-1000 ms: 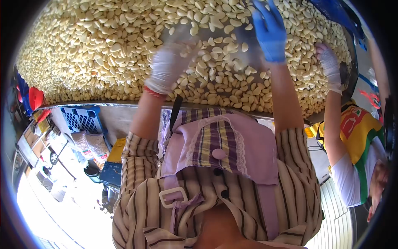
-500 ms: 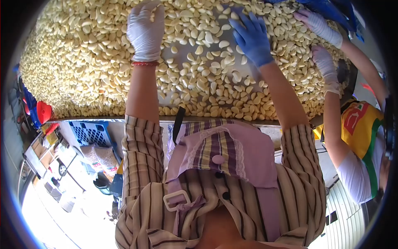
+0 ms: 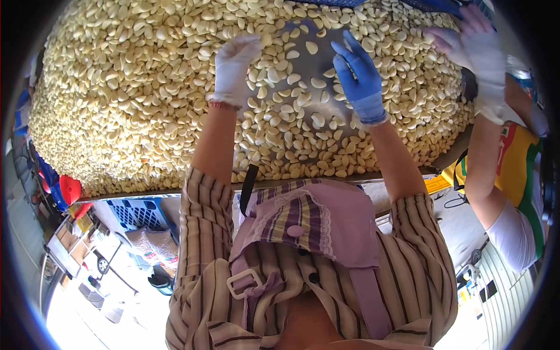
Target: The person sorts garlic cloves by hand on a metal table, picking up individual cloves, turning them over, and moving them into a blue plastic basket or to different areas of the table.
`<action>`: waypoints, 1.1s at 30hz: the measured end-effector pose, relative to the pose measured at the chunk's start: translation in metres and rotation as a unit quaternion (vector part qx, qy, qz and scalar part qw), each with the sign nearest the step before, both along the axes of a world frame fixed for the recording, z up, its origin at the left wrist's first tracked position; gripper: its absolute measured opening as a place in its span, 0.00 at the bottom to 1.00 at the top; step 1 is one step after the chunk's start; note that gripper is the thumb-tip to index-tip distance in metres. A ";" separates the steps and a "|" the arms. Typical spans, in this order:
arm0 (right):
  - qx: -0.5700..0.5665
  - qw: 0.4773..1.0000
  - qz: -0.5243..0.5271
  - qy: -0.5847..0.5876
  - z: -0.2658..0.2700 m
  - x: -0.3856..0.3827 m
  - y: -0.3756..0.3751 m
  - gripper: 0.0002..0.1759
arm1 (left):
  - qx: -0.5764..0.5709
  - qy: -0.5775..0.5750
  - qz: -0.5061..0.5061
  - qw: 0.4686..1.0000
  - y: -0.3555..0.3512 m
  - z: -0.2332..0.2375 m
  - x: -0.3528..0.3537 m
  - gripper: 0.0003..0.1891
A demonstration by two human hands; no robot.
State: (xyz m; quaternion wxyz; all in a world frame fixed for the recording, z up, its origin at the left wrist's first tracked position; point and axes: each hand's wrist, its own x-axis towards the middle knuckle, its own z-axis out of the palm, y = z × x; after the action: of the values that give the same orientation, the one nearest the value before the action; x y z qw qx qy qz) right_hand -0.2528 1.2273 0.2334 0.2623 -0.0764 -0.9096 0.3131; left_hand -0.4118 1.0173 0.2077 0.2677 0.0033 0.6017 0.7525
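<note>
A deep heap of peeled garlic cloves [image 3: 134,87] covers a metal table [image 3: 326,49], bare in a small patch between my hands. My left hand [image 3: 233,70], in a white glove, lies on the cloves at the left rim of that patch, fingers loosely extended and touching cloves. My right hand [image 3: 360,73], in a blue glove, hovers over the scattered cloves at the patch's right side with its fingers spread, holding nothing. Both my forearms reach out over the table's near edge [image 3: 175,192].
A co-worker in a yellow and green shirt [image 3: 516,169] stands at the right, white-gloved hands [image 3: 478,49] in the cloves. Below the table's left side are a blue crate [image 3: 140,213], a woven sack [image 3: 154,245] and a red object [image 3: 70,189].
My left hand reached far into the heap and has drawn back toward the bare patch. My right hand stayed near the patch. The co-worker's hands moved farther up the heap.
</note>
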 end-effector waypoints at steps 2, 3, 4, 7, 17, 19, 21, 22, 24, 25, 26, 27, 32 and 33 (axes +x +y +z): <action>-0.306 0.951 0.023 -0.029 0.006 -0.011 -0.011 0.21 | 0.009 -0.034 0.035 0.999 0.002 0.023 0.021 0.07; -0.409 0.910 0.067 -0.029 0.004 -0.018 -0.015 0.23 | 0.048 0.003 0.016 0.999 0.003 0.033 0.030 0.07; -0.409 0.910 0.065 -0.027 0.015 -0.024 -0.024 0.23 | 0.089 0.039 -0.004 0.995 0.005 0.037 0.034 0.07; -0.603 0.779 0.139 -0.105 0.027 -0.032 -0.049 0.23 | 0.040 0.226 -0.078 0.970 0.008 0.043 0.043 0.11; -0.136 0.960 0.009 0.246 0.142 -0.122 0.057 0.18 | -0.268 0.562 0.118 0.774 0.016 0.047 -0.076 0.06; -0.189 0.956 0.031 0.224 0.146 -0.110 0.051 0.16 | -0.349 0.619 0.017 0.703 0.028 0.028 -0.080 0.06; 0.014 0.993 0.102 0.052 0.107 -0.091 0.037 0.11 | -0.378 0.589 0.009 0.714 0.050 0.022 -0.063 0.08; 0.009 0.990 0.056 -0.133 0.056 -0.084 0.038 0.15 | -0.380 0.569 0.031 0.729 0.056 0.015 -0.060 0.10; 0.171 0.962 0.047 -0.208 -0.007 -0.077 0.031 0.13 | -0.460 0.526 -0.009 0.715 0.064 0.012 -0.054 0.12; 0.169 0.962 0.048 -0.207 -0.021 -0.074 0.026 0.13 | -0.533 0.476 -0.046 0.698 0.068 0.011 -0.050 0.15; 0.179 0.953 0.039 -0.242 -0.031 -0.072 0.022 0.10 | -0.536 0.475 -0.045 0.697 0.070 0.005 -0.042 0.15; 0.189 0.942 0.031 -0.275 -0.039 -0.072 0.019 0.08 | -0.562 0.468 -0.104 0.674 0.068 -0.006 -0.031 0.18; 0.065 0.974 0.000 -0.215 -0.051 -0.056 0.034 0.10 | -0.557 0.410 -0.209 0.691 0.035 0.002 0.004 0.23; 0.060 0.973 0.004 -0.224 -0.046 -0.052 0.036 0.09 | -0.529 0.404 -0.299 0.684 0.020 0.012 0.007 0.24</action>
State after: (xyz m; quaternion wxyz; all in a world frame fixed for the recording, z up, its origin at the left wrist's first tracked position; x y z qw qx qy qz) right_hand -0.3045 1.2634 0.1878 0.0552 -0.1248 -0.9626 0.2339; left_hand -0.4049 1.0377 0.2197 0.1672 0.3446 0.9166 0.1151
